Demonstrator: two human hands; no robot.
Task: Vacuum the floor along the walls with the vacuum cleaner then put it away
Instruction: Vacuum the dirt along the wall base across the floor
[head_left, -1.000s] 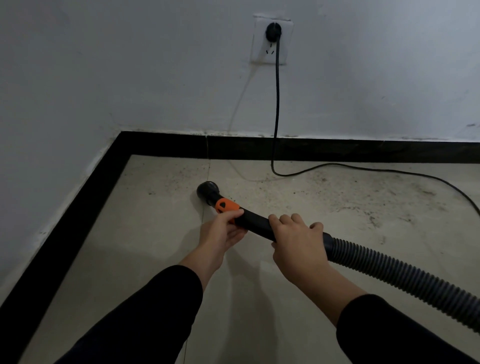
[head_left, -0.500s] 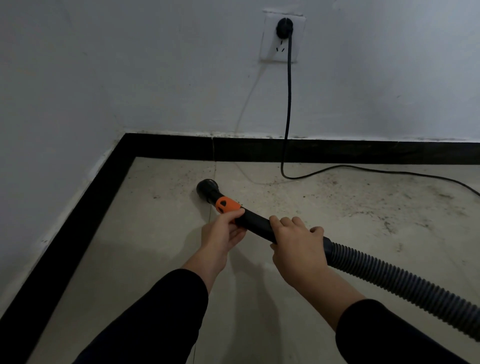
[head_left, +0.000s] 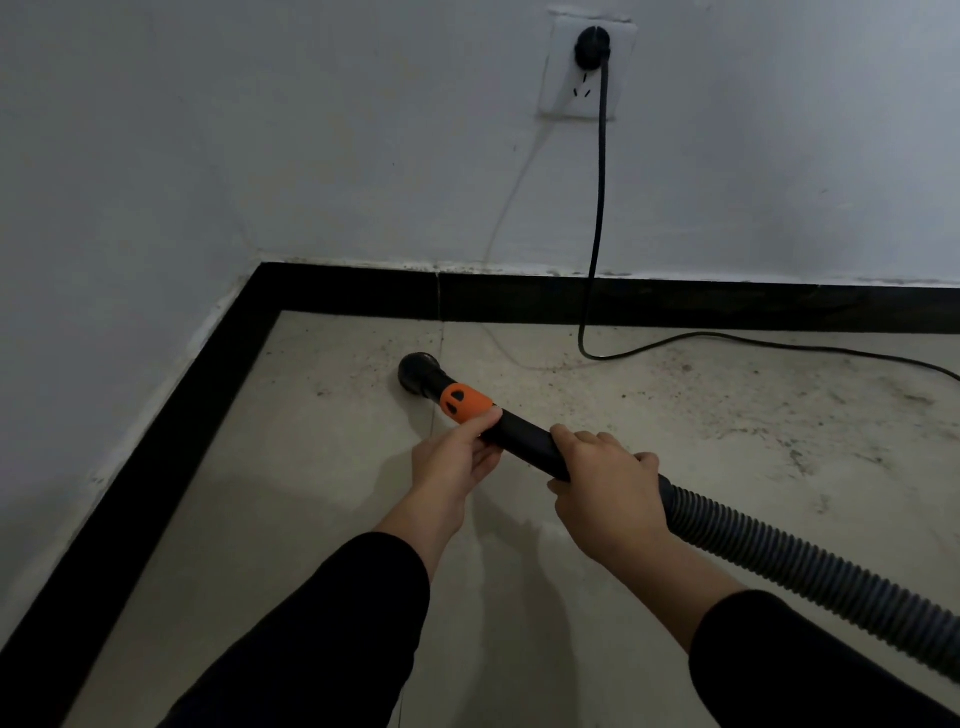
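— While the nozzle (head_left: 418, 370) sits on the tile just past the left fingertips, short of the corner, how far along would you say the job is?

— Partway at best, I'd judge. Dark specks (head_left: 727, 415) lie on the floor (head_left: 311, 519) beyond the right knuckles, along the black skirting (head_left: 519, 301), so that stretch looks undone. Putting away hasn't begun: the cord (head_left: 601, 208) hangs from the plug (head_left: 592, 40) in the wall socket (head_left: 566, 93) and trails off to the right.

— And the grip?

— The left hand (head_left: 457, 457) cups the rigid tube (head_left: 524, 441) from below, fingers curled under it, thumb laid on top right against the orange collar (head_left: 465, 404). The right hand (head_left: 608, 483) wraps over the tube from above, fingers closed round it, just where the ribbed hose (head_left: 779, 551) starts behind its wrist.

— Materials?

— The tube is smooth black plastic, straight and round. The collar ahead of the left thumb is bright orange with two small dark marks. The nozzle is a stubby round mouth. The hose is grey, corrugated and flexible, and bends away behind the right hand. The machine's body is out of sight. The floor is pale matte tile, with a grout line running under the left fingers, and the walls look like chalky white paint.
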